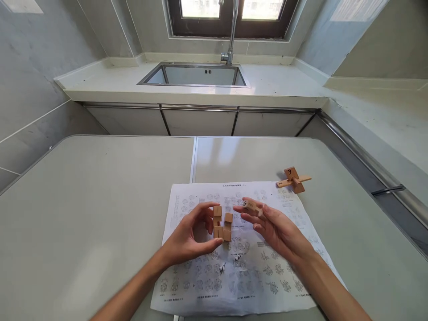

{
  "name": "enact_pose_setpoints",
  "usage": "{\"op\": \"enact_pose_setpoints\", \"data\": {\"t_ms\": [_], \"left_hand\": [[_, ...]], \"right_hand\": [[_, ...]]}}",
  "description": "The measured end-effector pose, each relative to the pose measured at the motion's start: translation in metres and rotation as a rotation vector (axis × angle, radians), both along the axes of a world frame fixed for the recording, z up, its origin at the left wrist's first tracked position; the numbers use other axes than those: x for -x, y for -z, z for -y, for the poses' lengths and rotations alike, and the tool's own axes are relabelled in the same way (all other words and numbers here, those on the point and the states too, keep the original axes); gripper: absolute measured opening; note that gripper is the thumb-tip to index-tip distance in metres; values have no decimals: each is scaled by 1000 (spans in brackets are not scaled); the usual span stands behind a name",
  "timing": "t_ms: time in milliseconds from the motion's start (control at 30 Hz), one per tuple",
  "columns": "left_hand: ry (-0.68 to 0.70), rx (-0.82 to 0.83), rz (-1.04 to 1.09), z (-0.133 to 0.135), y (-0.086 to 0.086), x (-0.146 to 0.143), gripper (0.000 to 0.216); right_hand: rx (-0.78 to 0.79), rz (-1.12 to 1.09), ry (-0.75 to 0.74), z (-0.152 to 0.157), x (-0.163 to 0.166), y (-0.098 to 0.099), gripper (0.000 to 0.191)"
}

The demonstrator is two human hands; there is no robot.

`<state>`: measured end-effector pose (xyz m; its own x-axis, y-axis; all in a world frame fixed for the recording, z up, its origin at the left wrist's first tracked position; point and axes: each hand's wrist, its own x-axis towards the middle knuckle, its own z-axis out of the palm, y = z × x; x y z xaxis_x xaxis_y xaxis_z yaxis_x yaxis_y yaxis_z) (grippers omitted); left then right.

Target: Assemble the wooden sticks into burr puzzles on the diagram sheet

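Observation:
My left hand (197,234) grips notched wooden puzzle pieces (218,232) between its thumb and fingers. They stand close together, with gaps where the notches are, over the printed sheet (187,298). Whether the right-hand part of this group is joined to the left cannot be made out. To the right, my right hand (277,227) holds another wooden puzzle piece (250,205) between thumb and fingers, a dark mark on its end. This piece is apart from the ones in my left hand.
A crossed wooden assembly (293,179) rests at the sheet's upper right corner. The sheet, torn in spots, lies on a pale table (83,214) with a centre seam. Beyond are a counter (277,80) with a sink (192,85) and a tap (230,44).

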<state>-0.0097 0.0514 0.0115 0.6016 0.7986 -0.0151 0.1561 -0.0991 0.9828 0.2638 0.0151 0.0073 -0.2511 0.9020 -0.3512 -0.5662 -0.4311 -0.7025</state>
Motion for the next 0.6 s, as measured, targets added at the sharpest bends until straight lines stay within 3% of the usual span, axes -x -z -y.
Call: {"op": "enact_pose_setpoints", "data": {"t_ms": [333, 600], "left_hand": [[4, -25, -28, 0, -2, -2, 64], [5, -33, -35, 2, -1, -2, 65]], "right_hand": [[-15, 118, -70, 10, 6, -2, 47], [-115, 68, 16, 8, 8, -2, 30]]}}
